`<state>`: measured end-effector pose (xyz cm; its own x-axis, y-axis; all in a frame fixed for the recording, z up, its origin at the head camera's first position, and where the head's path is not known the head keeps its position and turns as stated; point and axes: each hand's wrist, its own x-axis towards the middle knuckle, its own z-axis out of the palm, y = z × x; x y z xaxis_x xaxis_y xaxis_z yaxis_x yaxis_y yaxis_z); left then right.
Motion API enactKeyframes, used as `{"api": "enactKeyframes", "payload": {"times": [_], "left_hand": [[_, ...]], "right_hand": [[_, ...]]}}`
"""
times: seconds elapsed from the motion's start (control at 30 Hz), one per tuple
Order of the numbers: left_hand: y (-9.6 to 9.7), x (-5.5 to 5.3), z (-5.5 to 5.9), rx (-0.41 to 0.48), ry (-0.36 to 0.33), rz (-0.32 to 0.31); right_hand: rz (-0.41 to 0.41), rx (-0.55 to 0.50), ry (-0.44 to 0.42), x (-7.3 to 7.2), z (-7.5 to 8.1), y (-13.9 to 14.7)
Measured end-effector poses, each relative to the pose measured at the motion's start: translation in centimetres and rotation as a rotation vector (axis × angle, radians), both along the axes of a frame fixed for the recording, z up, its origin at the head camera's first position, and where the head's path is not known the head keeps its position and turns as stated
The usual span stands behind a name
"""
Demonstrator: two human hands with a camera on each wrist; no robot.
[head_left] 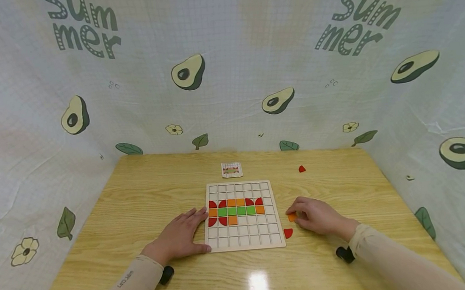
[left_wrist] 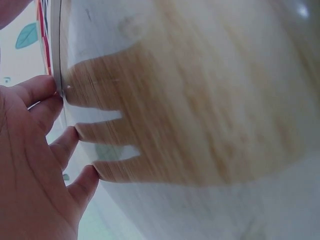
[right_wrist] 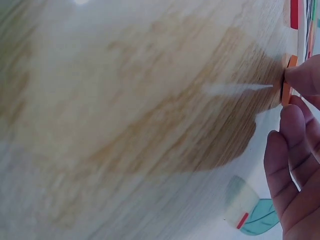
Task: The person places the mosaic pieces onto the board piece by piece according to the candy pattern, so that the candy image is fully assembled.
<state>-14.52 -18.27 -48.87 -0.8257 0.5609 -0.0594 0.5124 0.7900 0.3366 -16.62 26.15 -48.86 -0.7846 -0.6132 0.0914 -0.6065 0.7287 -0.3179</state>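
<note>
A pale square grid board (head_left: 242, 241) lies on the table with a band of red, orange and green tiles across its middle rows. My left hand (head_left: 182, 235) rests at the board's left edge, its fingers spread and thumb near the lower corner; the left wrist view shows fingertips touching the table and the board's side. Right of the board, my right hand (head_left: 318, 215) pinches an orange square tile (head_left: 292, 217) at the tabletop between thumb and fingers. In the right wrist view the orange tile (right_wrist: 290, 62) shows partly behind the thumb.
A red quarter-round tile (head_left: 288, 233) lies near the board's lower right corner, another red tile (head_left: 301, 169) farther back. Behind the board lies a small pattern card (head_left: 232, 170). A printed curtain (head_left: 231, 93) surrounds the wooden table (head_left: 179, 287) at the back and sides.
</note>
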Motion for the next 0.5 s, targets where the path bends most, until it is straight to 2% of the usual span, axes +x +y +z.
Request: {"api": "enactKeyframes", "payload": {"times": [0.27,0.5], "left_hand": [[0.19,0.07,0.51,-0.027,-0.025,0.005],[0.1,0.06,0.39,-0.02,-0.019,0.004]], "right_hand": [[-0.015,-0.014,-0.014,0.13,0.24,-0.04],[-0.035,-0.019,-0.027,0.04,0.47,-0.11]]}}
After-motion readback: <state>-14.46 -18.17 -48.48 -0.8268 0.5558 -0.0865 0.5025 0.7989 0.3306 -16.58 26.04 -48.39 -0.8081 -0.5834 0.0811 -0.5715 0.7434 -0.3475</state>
